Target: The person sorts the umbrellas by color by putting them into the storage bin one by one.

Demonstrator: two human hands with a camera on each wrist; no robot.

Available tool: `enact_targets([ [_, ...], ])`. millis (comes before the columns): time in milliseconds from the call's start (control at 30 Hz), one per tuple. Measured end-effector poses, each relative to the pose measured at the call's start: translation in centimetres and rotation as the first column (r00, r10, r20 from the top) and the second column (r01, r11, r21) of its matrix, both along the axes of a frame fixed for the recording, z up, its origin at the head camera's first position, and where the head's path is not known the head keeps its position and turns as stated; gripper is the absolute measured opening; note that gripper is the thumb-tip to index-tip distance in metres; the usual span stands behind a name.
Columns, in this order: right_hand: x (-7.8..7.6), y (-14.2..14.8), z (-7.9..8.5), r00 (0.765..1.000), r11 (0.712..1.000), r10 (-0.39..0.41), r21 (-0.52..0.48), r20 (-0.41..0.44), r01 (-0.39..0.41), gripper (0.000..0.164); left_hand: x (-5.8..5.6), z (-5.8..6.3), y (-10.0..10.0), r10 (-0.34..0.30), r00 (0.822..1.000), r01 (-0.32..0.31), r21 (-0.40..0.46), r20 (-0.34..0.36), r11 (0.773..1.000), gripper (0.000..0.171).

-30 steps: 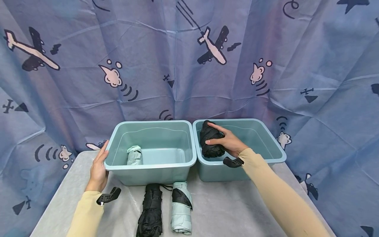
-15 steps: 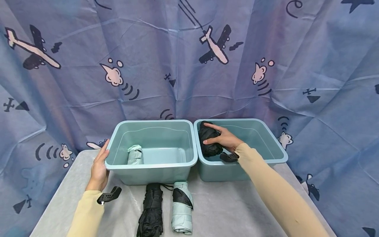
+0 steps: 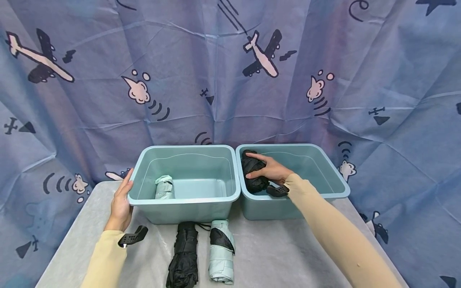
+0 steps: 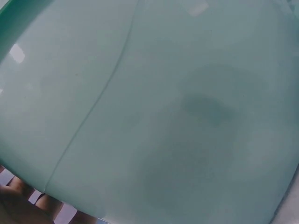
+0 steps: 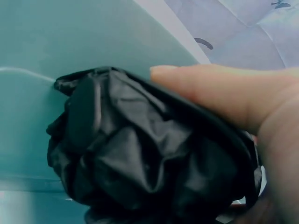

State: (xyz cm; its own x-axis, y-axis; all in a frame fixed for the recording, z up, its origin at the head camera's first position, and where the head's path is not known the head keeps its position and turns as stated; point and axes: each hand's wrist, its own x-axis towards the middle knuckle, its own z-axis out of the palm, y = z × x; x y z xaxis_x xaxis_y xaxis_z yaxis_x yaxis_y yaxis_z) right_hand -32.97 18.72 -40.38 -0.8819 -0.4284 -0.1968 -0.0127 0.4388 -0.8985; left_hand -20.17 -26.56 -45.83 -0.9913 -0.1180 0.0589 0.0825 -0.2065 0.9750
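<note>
My right hand holds a black folded umbrella inside the right teal bin, against its left wall. In the right wrist view the bunched black fabric fills the middle, with the thumb lying along its upper side. My left hand rests along the outer left side of the left teal bin, fingers extended. Its fingers show at the bin's edge in the left wrist view. A mint folded umbrella lies in that bin's left part.
On the grey-white table, in front of the left bin, lie a black folded umbrella and a mint folded umbrella with a black strap. The bins stand side by side. A blue patterned curtain hangs behind.
My right hand has carried the black umbrella slightly left and lower into the right bin. The left hand stays at the left bin's side.
</note>
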Motion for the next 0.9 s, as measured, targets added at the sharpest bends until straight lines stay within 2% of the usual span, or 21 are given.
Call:
enact_targets([
  [567,-0.06,0.12,-0.28,0.997,0.996,0.058,0.06,0.055,-0.062,0.091,0.05,0.21,0.17,-0.006,1.0,0.006,-0.002,-0.011,1.0,0.058],
  [767,-0.17,0.42,-0.2,0.99,0.995,0.046,0.082,0.134,-0.057,0.09,0.02,0.18,0.17,-0.004,1.0,0.004,-0.001,-0.009,1.0,0.058],
  [900,-0.27,0.59,-0.1,0.984,0.989,0.071,0.12,0.164,-0.091,0.09,0.01,0.12,0.15,-0.003,1.0,0.003,-0.001,-0.008,1.0,0.058],
])
